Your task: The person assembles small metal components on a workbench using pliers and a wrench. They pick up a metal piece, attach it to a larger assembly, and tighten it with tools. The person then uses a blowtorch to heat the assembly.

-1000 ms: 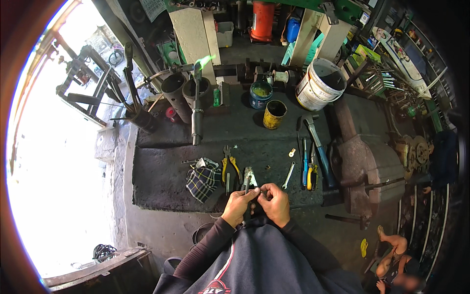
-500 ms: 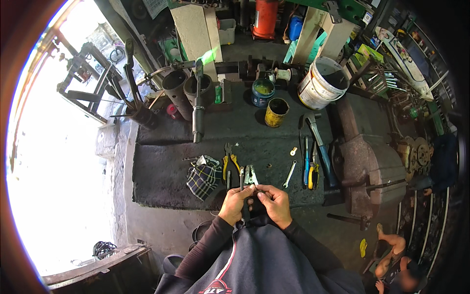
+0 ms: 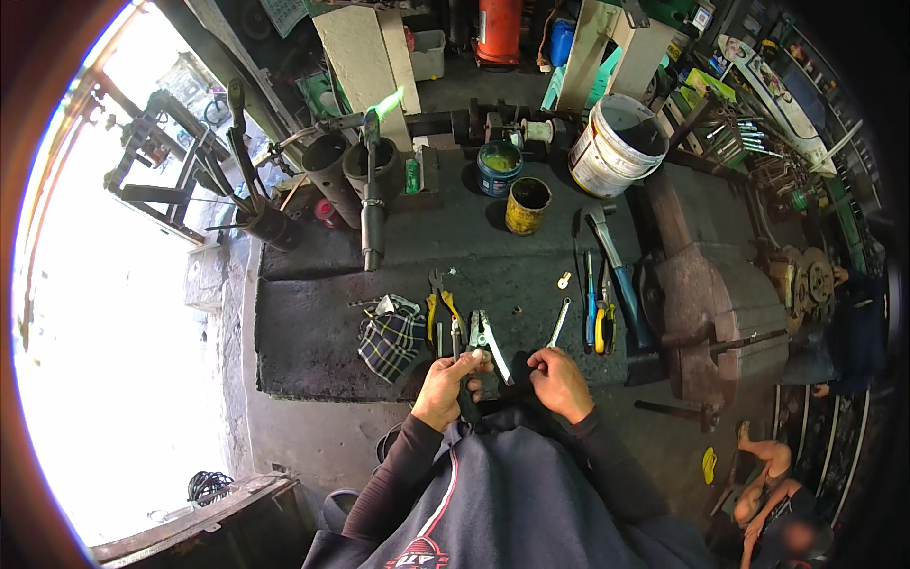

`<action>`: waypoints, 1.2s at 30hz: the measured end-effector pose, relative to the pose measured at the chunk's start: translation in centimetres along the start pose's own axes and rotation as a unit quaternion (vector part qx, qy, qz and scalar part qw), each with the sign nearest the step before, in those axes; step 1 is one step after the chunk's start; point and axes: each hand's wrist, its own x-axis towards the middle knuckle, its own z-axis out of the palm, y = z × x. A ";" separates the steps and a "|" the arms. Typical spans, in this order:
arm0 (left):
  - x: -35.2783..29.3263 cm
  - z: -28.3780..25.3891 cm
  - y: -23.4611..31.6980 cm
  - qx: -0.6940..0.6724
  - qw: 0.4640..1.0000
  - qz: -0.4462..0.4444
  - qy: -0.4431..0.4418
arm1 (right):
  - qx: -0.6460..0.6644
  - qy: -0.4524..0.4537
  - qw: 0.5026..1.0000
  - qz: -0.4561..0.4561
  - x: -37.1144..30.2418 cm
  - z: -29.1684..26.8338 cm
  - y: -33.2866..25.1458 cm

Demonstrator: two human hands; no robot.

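My left hand (image 3: 445, 391) is closed around a silver clamp-like metal tool (image 3: 492, 346) with two splayed arms. In the same grip is a black cable-like piece (image 3: 468, 406) with a slim metal end pointing away from me. My right hand (image 3: 561, 385) is apart from the clamp, its fingers curled together; what they pinch, if anything, is hidden. Just beyond its fingertips lies a combination wrench (image 3: 559, 322). Yellow-handled pliers (image 3: 442, 303) and a crumpled checked cloth (image 3: 391, 339) rest on the dark bench to the left of my hands.
A ratchet handle (image 3: 616, 270), a blue screwdriver (image 3: 589, 302) and yellow-handled tools (image 3: 605, 322) lie right, beside a large vise (image 3: 720, 313). Behind stand a yellow can (image 3: 524, 214), a blue tub (image 3: 500, 171) and a white bucket (image 3: 597, 166). A person (image 3: 773, 488) sits lower right.
My right hand has moved right, away from the clamp and toward the wrench. The clamp's long arm now shows free, swung out toward me, while my left hand keeps its hold.
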 end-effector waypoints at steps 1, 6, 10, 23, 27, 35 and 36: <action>-0.1 0.0 0.1 0.010 1.000 0.001 0.007 | -0.008 -0.020 1.000 -0.021 -0.1 -0.2 1.2; -0.1 -0.1 -0.2 0.011 1.000 0.000 0.022 | 0.375 -0.067 0.915 0.131 -0.3 0.1 1.9; -0.3 -0.3 -0.9 0.015 1.000 -0.006 0.025 | 0.486 -0.043 0.856 0.172 -0.3 0.2 0.6; -1.0 -0.5 -3.5 0.022 0.997 -0.025 0.067 | 0.414 -0.027 0.898 0.150 -0.3 2.3 2.4; -1.1 -0.6 -3.9 0.030 0.995 -0.011 0.095 | 0.315 -0.022 0.944 0.090 0.5 3.6 2.6; -0.3 -1.1 -3.9 0.031 0.993 0.004 0.112 | 0.215 -0.030 0.971 0.097 2.2 4.4 2.2; -0.2 -1.2 -3.9 0.029 0.993 0.003 0.110 | 0.172 -0.004 0.984 0.052 2.1 4.4 2.2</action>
